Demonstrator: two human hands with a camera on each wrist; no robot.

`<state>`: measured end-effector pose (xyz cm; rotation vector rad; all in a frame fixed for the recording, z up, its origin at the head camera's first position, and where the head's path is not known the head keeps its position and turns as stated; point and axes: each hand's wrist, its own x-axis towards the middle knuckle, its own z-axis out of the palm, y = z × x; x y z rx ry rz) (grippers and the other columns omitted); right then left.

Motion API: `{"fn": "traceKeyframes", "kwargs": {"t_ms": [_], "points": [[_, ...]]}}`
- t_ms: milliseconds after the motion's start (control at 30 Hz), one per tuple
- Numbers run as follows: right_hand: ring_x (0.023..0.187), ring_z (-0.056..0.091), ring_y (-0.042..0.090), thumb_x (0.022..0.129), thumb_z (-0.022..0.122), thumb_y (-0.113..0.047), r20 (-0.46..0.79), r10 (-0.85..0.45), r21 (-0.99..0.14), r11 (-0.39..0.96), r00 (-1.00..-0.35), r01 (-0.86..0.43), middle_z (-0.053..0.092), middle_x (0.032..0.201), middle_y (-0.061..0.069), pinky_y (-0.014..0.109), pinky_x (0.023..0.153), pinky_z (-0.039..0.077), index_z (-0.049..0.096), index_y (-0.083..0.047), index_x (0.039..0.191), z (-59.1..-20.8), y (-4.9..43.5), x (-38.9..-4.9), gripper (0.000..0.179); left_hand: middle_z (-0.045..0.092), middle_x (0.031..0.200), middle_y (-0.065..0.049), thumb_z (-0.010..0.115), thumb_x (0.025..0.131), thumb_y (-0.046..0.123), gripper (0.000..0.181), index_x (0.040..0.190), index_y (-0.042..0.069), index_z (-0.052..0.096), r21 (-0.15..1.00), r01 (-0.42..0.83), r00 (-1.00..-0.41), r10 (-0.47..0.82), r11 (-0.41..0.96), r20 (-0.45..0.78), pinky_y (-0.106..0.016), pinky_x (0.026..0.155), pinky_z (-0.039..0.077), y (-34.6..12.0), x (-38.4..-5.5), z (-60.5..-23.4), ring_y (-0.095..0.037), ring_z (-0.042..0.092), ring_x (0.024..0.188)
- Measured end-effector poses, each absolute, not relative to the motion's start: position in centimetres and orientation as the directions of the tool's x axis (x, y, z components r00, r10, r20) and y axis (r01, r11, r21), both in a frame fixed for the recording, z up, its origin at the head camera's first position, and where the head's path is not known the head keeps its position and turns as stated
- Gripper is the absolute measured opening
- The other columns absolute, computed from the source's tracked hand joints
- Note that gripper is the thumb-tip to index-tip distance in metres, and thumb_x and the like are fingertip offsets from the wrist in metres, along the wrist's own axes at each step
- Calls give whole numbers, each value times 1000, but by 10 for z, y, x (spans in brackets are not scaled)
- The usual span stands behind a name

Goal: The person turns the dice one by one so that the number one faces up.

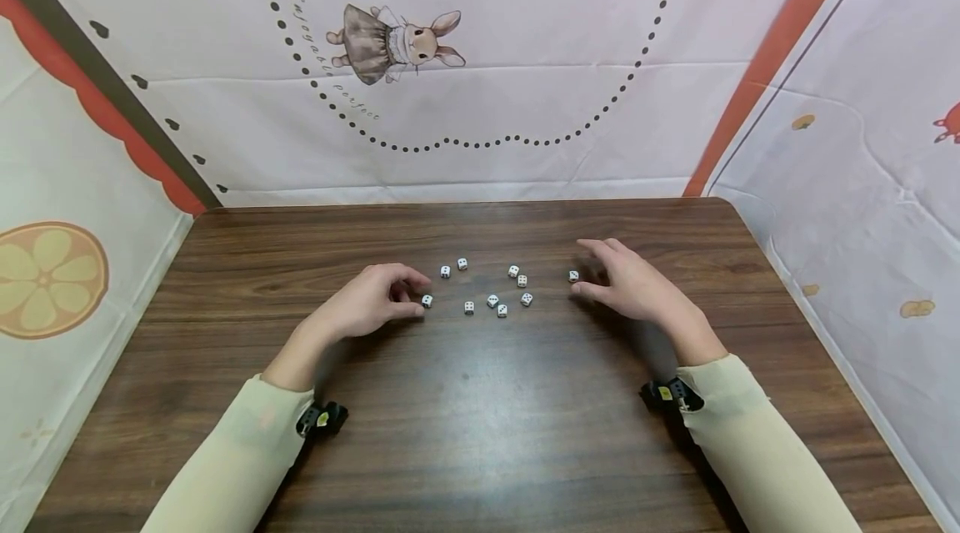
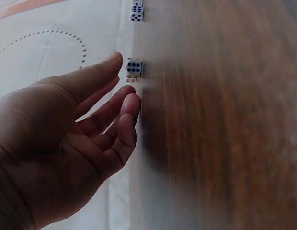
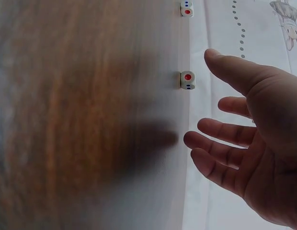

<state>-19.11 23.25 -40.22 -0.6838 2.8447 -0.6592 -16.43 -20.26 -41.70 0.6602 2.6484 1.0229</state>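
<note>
Several small white dice lie scattered on the brown wooden table (image 1: 480, 408). My left hand (image 1: 378, 299) is at the left end of the group, with a die (image 1: 427, 300) just off the tips of its thumb and index finger. In the left wrist view that die (image 2: 134, 67) shows blue pips, and the fingers are loosely bent. On the other side, my right hand (image 1: 626, 283) has its thumb and fingers spread around a single die (image 1: 573, 275). The right wrist view shows a gap between this die (image 3: 188, 80) and the fingers. Neither hand visibly grips anything.
Between the hands lie more dice, among them a pair (image 1: 517, 276) close together, a die (image 1: 462, 263) farther back and another die (image 1: 469, 308) nearer. A printed cloth (image 1: 525, 99) with a rabbit figure hangs behind the table's far edge. Both wrists wear small black devices (image 1: 322, 419).
</note>
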Motion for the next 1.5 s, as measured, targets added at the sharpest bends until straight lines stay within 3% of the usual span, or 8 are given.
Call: {"fn": "traceKeyframes", "kwargs": {"t_ms": [767, 967, 1300, 1500], "points": [[122, 61, 38, 98, 80, -32, -7, -488, -450, 781, -873, -433, 61, 131, 22, 58, 104, 47, 47, 0, 156, -406, 227, -194, 74, 70, 88, 6, 87, 90, 13, 20, 108, 8, 79, 666, 341, -877, 480, 663, -29, -31, 76, 52, -194, -171, -425, -11, 63, 82], [113, 63, 34, 97, 80, -32, -5, -487, -437, 787, -874, -436, 61, 130, 21, 55, 97, 50, 49, 0, 154, -406, 226, -195, 72, 71, 87, 5, 86, 91, 12, 14, 104, 9, 80, 656, 338, -880, 473, 675, -33, -33, 76, 52, -194, -172, -425, -12, 63, 81], [96, 63, 26, 97, 80, -18, 35, -514, -446, 759, -857, -474, 68, 116, 14, 47, 85, 52, 69, 0, 129, -410, 221, -198, 39, 69, 86, 3, 85, 91, 11, 12, 101, 8, 79, 617, 342, -893, 449, 709, -21, -34, 76, 52, -200, -170, -424, -13, 62, 80], [87, 61, 22, 97, 79, -15, 33, -519, -436, 761, -854, -480, 68, 99, 8, 44, 78, 51, 72, 0, 120, -412, 220, -202, 27, 68, 84, 4, 86, 90, 10, 11, 99, 8, 79, 604, 324, -906, 422, 729, -24, -34, 76, 51, -206, -168, -423, -13, 62, 79]]}}
